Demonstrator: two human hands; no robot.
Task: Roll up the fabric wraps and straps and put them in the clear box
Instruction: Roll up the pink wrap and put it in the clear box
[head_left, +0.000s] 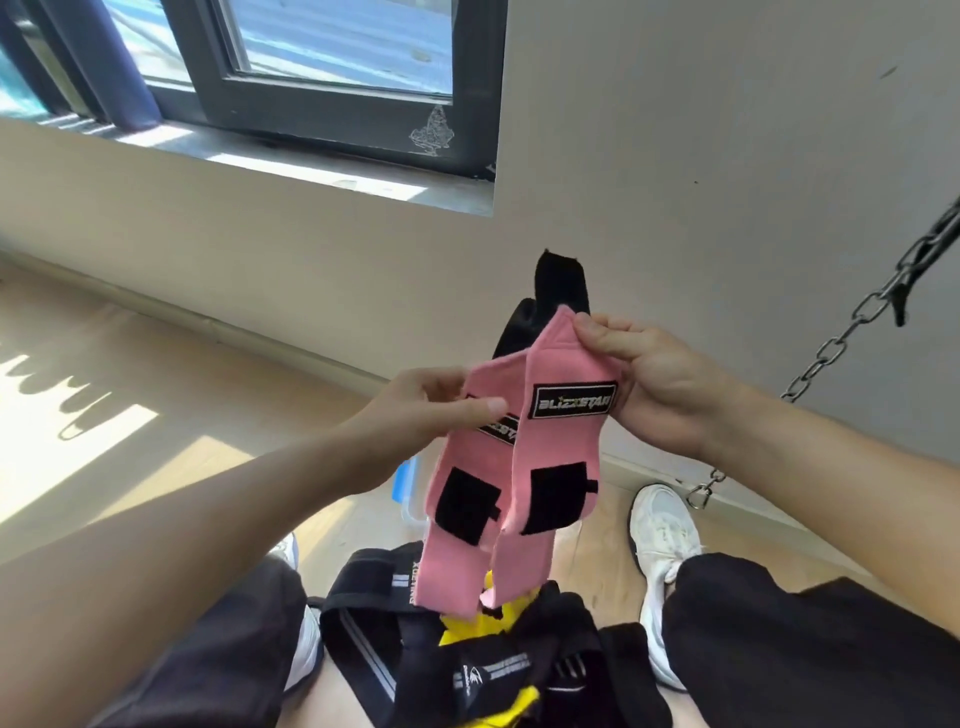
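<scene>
Two pink fabric wraps hang side by side in front of me, each with a black logo patch and a black hook-and-loop square. My left hand (441, 402) pinches the top of the left pink wrap (460, 551). My right hand (644, 382) pinches the top of the right pink wrap (558, 447), whose black end strap (558, 286) sticks up behind. A small part of the clear box (410, 499) with a blue latch shows behind the wraps. Black and yellow wraps and straps (467, 660) lie piled on the floor between my legs.
My legs in dark trousers and white shoes (662, 540) flank the pile. A metal chain (852, 322) hangs slanted at the right, close to the wall. A window and sill are at the upper left; sunlit wooden floor lies to the left.
</scene>
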